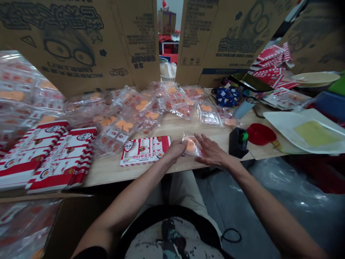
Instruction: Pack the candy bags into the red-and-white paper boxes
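A small clear plastic packet [192, 144] with orange pieces inside is at the table's front edge. My left hand [176, 149] is closed on the packet's left side. My right hand [211, 150] reaches the right side of it, fingers stretched out and apart, the fingertips at the plastic. Left of my hands lies a red-and-white printed card [145, 150] with a bearded cartoon head in its corner. Beyond it, many similar clear packets [124, 126] with orange and red pieces are heaped across the table.
Stacks of red-striped cards [64, 158] lie at the left. To the right are a black tape dispenser [238, 142], a red bowl [261, 134], a white tray [283, 124] and a grey-blue bottle [244, 107]. Large cardboard sheets [129, 43] stand behind the table.
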`<state>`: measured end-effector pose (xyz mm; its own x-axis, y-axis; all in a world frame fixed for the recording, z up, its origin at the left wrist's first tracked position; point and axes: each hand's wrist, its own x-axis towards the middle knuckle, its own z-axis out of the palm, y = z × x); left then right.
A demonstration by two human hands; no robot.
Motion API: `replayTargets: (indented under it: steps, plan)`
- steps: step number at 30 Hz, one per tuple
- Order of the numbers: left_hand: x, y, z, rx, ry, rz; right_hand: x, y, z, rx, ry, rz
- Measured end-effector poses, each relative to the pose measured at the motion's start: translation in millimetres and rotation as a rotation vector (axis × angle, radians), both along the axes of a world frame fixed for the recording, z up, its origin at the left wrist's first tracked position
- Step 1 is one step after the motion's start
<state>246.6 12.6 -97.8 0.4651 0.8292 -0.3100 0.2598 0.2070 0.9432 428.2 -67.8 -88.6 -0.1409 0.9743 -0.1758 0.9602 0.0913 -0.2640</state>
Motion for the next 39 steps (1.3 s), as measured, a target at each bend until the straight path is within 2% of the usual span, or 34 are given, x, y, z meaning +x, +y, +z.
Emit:
replayTargets:
  steps: [3,6,8,9,11,13,14,16,18,20,25,29,31,34,36,39]
  plan:
    - [1,4,0.6,-0.027,-0.008,-0.047,14,8,1.4,-0.050,0.120,0.195]
    - [-10,11,6.1,-0.046,0.023,-0.117,6,9,7.3,-0.081,0.205,0.237]
    - [-27,18,13.8,-0.047,0.039,-0.169,0,8,8.7,-0.066,0.243,0.220]
    - [-38,22,18.1,0.002,0.067,-0.203,-2,9,7.7,-0.058,0.232,0.182]
    - [-63,33,25.1,0.223,0.224,-0.300,-2,11,2.5,-0.053,0.136,0.056]
    - [-87,46,26.7,0.490,0.523,-0.437,-1,13,-4.5,-0.037,0.003,-0.060]
    - [-97,51,25.4,0.573,0.672,-0.509,-1,14,-7.3,-0.014,-0.051,-0.092]
    - [-111,60,21.2,0.626,0.846,-0.625,-4,14,-8.4,0.067,-0.131,-0.119]
    - [-120,63,20.6,0.635,0.846,-0.680,-12,13,-1.2,0.174,-0.202,-0.132]
    - [-126,61,27.7,0.663,0.738,-0.655,-23,9,14.6,0.285,-0.255,-0.154]
    - [-143,46,57.7,0.795,0.374,-0.462,-46,-6,72.4,0.519,-0.287,-0.206]
    - [-152,40,60.9,0.854,0.170,-0.342,-50,-15,111.9,0.591,-0.294,-0.125]
    - [-155,40,59.3,0.850,0.033,-0.263,-44,-17,127.4,0.635,-0.278,-0.173]
    - [-161,39,62.3,0.809,-0.088,-0.182,-33,-17,145.2,0.682,-0.243,-0.260]
    - [-162,36,67.6,0.787,-0.071,-0.189,-32,-17,151.5,0.662,-0.211,-0.198]
    - [-161,29,74.4,0.812,0.002,-0.247,-45,-20,153.3,0.587,-0.160,-0.039]
